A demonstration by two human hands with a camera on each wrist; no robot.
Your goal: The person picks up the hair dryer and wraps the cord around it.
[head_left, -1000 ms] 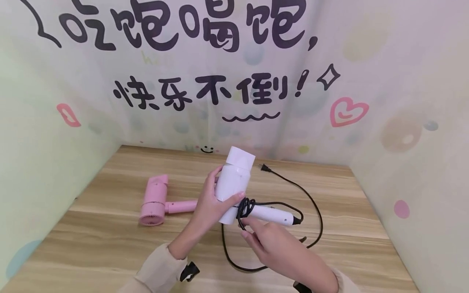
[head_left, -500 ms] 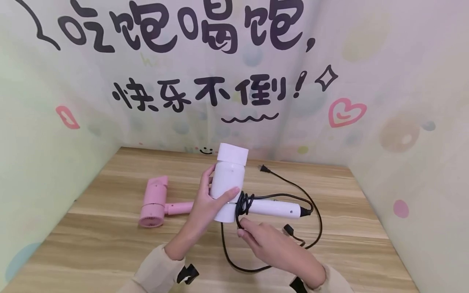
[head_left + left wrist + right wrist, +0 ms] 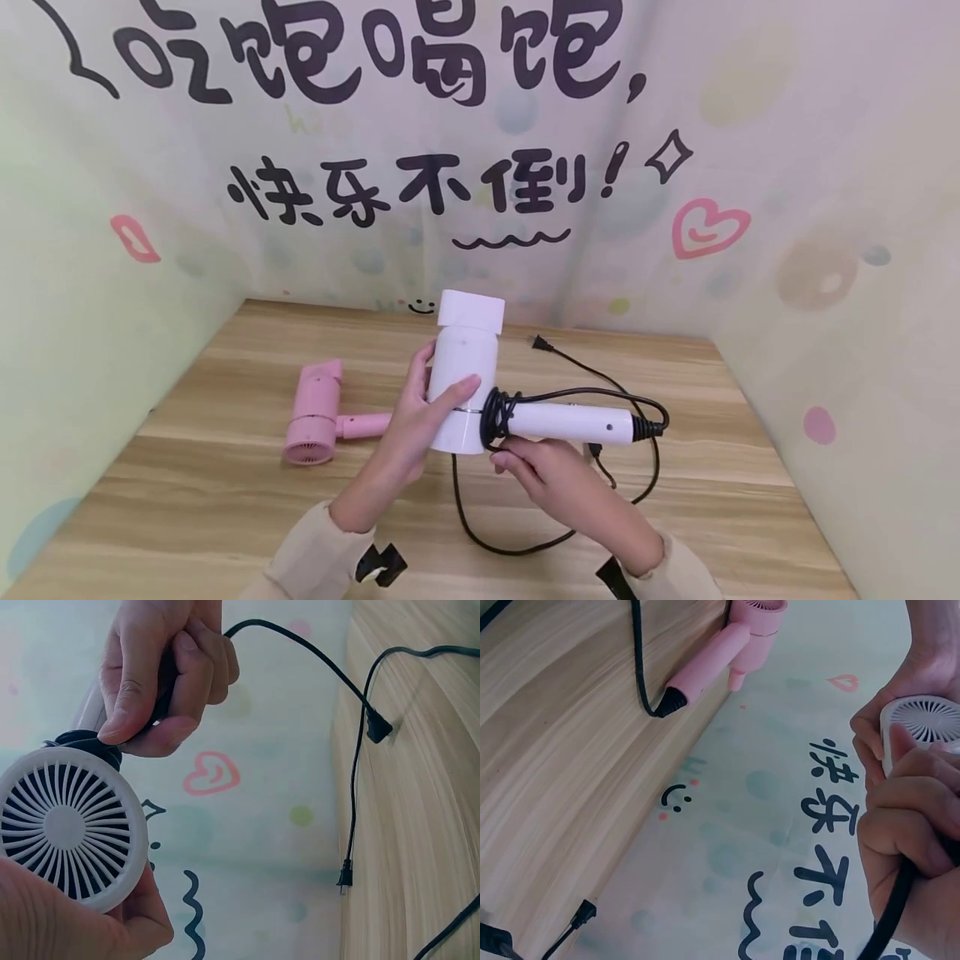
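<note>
In the head view my left hand [image 3: 408, 425] grips the barrel of a white hair dryer [image 3: 463, 358], thumb across its near side. Its nozzle points toward the back wall and its handle [image 3: 577, 422] extends to the right. Black cord [image 3: 492, 417] is wound in several turns round the handle beside the barrel. My right hand [image 3: 558, 475] pinches this cord just under the handle. The left wrist view shows the dryer's round grille [image 3: 66, 825] and the cord's plug [image 3: 377, 726] dangling below the right hand's fingers.
A pink hair dryer [image 3: 313, 412] lies on the wooden table [image 3: 225, 508] at the left, its handle partly behind my left hand. A black cord loops across the table to a plug [image 3: 540, 342] near the back. Printed cloth walls [image 3: 847, 208] enclose the table's back and sides.
The white dryer has shifted slightly left and turned, so its handle lies more level and reaches farther right. The cord turns sit closer to the barrel; my right hand stays on the cord.
</note>
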